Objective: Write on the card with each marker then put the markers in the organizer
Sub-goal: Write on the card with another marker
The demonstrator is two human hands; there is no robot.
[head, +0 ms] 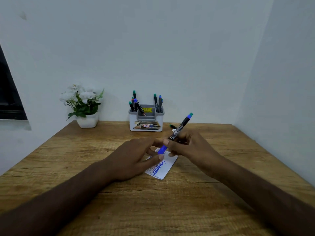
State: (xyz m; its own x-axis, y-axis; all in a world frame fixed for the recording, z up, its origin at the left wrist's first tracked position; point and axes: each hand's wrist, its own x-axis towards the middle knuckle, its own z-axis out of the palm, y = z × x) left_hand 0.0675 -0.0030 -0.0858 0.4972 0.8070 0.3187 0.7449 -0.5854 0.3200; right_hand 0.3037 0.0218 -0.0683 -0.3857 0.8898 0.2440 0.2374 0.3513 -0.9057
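My right hand grips a black marker tilted up to the right, its blue end high. Its blue cap sits at the lower end, pinched by the fingers of my left hand. Both hands hover over a white card with blue scribbles, lying on the wooden table. The white and grey organizer stands at the back centre, holding several markers upright. One more green-capped marker lies on the table behind my right hand, partly hidden.
A white pot with white flowers stands at the back left by the wall. Walls close the table at the back and right. A dark window frame is at the far left.
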